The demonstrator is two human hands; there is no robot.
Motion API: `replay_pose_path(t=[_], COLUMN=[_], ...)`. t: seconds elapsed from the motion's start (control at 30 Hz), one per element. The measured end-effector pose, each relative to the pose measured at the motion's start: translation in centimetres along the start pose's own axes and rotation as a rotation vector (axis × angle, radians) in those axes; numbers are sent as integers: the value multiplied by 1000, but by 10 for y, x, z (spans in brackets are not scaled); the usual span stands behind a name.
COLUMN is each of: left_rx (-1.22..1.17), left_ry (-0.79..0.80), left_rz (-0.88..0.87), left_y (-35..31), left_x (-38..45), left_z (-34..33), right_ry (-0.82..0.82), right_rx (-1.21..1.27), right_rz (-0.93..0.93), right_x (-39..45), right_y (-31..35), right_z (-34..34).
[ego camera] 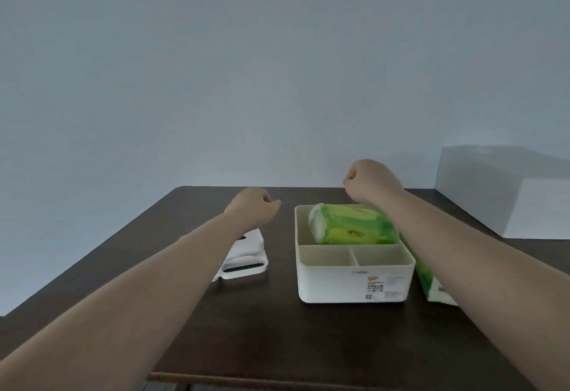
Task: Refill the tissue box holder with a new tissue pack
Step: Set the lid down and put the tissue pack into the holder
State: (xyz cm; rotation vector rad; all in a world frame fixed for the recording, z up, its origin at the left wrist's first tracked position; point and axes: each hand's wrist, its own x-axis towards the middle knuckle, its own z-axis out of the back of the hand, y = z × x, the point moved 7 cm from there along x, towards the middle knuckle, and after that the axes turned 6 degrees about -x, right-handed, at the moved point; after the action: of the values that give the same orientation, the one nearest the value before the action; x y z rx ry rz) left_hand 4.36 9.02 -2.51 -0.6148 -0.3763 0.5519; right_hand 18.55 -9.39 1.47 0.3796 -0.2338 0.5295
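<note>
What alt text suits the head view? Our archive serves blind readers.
A green tissue pack sits tilted in a white holder on a dark table. Left hand and right hand hover above, fisted; the white lid lies left.

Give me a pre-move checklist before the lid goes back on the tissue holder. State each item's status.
1. Pack in the large compartment: ok. The green tissue pack lies in the back section of the white holder.
2. Pack seated flat: not ok. It sits tilted, its left end raised near the rim.
3. Small front compartments free: ok, both look empty.
4. Lid within reach: ok. The white lid lies on the table, left of the holder.
5. Hands free: cannot tell. The left hand and right hand are closed into fists above the table.
6. Second green pack clear of the holder: cannot tell; the right forearm covers it.
</note>
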Motion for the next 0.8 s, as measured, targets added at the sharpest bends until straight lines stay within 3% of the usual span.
replay_pose_path(t=[0.17, 0.3, 0.57, 0.67, 0.8], left_rx=[51, 156, 204, 99, -298], left_ry=[146, 161, 171, 144, 6], left_rz=[-1, 24, 108, 62, 41], left_y=[-42, -53, -62, -70, -81], left_x=[2, 7, 14, 24, 37], left_z=[-43, -61, -75, -71, -51], right_ry=[-13, 169, 470, 517, 473], right_rx=[-48, -155, -300, -324, -212], right_rz=[-172, -333, -372, -386, -429], right_x=[-14, -33, -45, -46, -43], right_y=[-71, -119, -158, -163, -165], right_z=[12, -2, -46, -53, -50])
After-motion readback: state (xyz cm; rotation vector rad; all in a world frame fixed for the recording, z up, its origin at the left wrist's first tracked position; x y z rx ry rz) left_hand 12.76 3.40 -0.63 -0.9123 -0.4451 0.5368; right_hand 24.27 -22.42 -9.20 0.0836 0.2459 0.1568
